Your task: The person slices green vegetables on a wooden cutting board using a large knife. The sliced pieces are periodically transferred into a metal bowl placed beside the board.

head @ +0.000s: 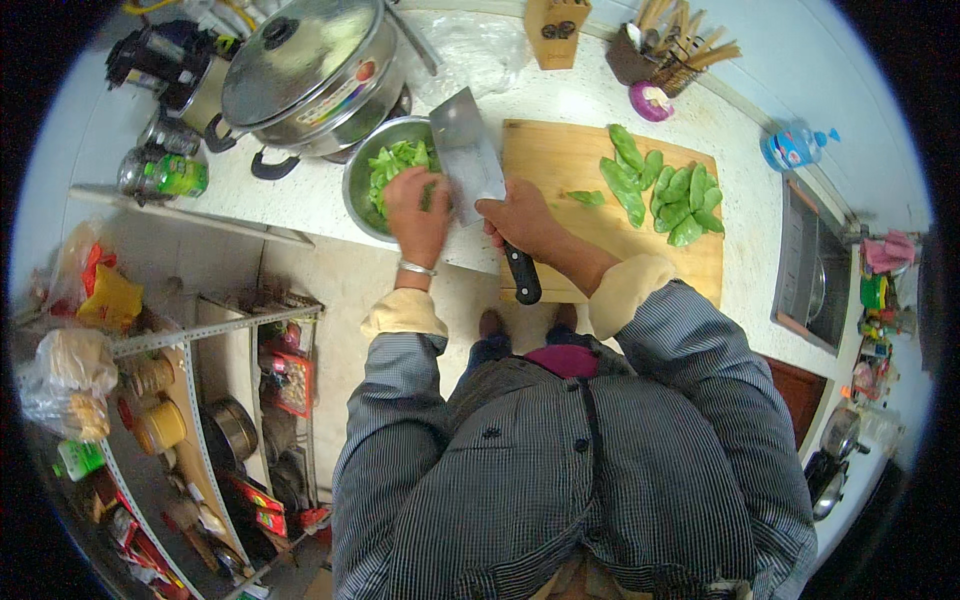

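Observation:
My right hand (525, 217) grips a cleaver (469, 154) by its black handle, the broad blade tilted up beside the rim of a metal bowl (356, 191). Cut green pods (397, 159) lie in the bowl. My left hand (418, 214), somewhat blurred, is over the bowl near the blade; whether its fingers hold any pieces is not clear. To the right, a wooden cutting board (555, 146) carries whole flat green bean pods (686, 199) in a cluster, more pods (626, 176) beside them, and a single piece (586, 197) nearer the blade.
Behind the bowl stands a lidded steel pot (330, 97). A knife block (556, 34), a purple onion (651, 101), baskets of chopsticks (675, 64) and a blue-labelled bottle (795, 148) line the back. At right is a sink (814, 262); shelving (187, 382) stands lower left.

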Demonstrator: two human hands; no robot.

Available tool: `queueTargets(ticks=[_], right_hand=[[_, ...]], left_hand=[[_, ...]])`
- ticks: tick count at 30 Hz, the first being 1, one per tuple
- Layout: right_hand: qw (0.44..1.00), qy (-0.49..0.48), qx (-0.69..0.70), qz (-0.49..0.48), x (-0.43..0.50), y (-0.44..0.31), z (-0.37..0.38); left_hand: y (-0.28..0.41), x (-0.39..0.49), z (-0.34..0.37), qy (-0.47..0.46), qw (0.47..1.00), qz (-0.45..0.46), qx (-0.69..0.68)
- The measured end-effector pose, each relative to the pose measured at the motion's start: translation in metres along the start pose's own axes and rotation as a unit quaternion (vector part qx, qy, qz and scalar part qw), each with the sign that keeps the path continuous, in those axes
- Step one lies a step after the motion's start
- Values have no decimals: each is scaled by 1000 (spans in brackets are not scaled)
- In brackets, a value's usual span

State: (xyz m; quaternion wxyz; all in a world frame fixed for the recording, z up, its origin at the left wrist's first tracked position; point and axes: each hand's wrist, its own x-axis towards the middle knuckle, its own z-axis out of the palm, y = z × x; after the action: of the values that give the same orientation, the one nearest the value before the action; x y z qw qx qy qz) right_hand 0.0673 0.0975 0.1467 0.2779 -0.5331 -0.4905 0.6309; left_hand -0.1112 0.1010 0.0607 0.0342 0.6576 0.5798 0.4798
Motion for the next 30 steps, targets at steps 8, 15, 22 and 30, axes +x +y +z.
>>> queueTargets(ticks=[8,15,22,30], right_hand=[[996,72,-54,-12,-53,34,-83],[926,241,-288,-40,-113,94,-153],[911,234,-340,-17,-125,135,-173],[986,141,-35,83,-108,162,-171]], left_hand=[[-12,9,-11,-7,991,2,133],[77,-20,71,-168,981,92,-26],[95,-42,140,-313,949,-1,-35],[102,-42,160,-327,945,11,-21]])
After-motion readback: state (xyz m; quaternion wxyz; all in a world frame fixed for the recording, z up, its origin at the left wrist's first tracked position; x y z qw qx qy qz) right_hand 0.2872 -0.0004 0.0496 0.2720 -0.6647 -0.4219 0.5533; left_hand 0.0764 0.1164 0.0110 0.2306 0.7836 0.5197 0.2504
